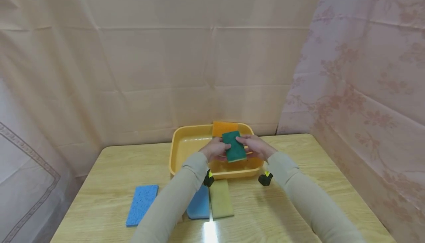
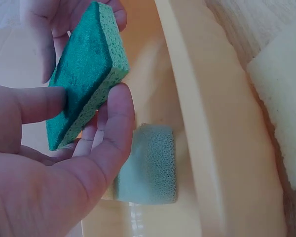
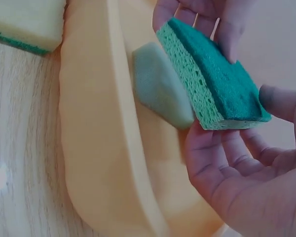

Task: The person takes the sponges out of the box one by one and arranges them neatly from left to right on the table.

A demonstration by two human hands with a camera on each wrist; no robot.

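A green scouring sponge point(image 1: 234, 146), dark scrub side up and pale porous foam below, is held above the yellow plastic tub point(image 1: 180, 173). My left hand point(image 1: 214, 149) grips its left edge, thumb on the dark face and fingers underneath. From the other side my right hand point(image 1: 257, 147) holds it, with the thumb point(image 3: 283, 102) at the dark face and fingers under the foam. Inside the tub, below the hands, lies a pale green-blue sponge point(image 2: 147, 165). An orange sponge point(image 1: 224, 127) leans at the tub's back wall.
In front of the tub, a yellow sponge point(image 1: 221, 199) with a green underside lies beside a smooth blue sponge point(image 1: 199, 204), partly hidden by my left sleeve. Farther left on the wooden table point(image 1: 109, 184) is a porous blue sponge point(image 1: 142, 204). Cloth point(image 1: 186, 58) hangs behind.
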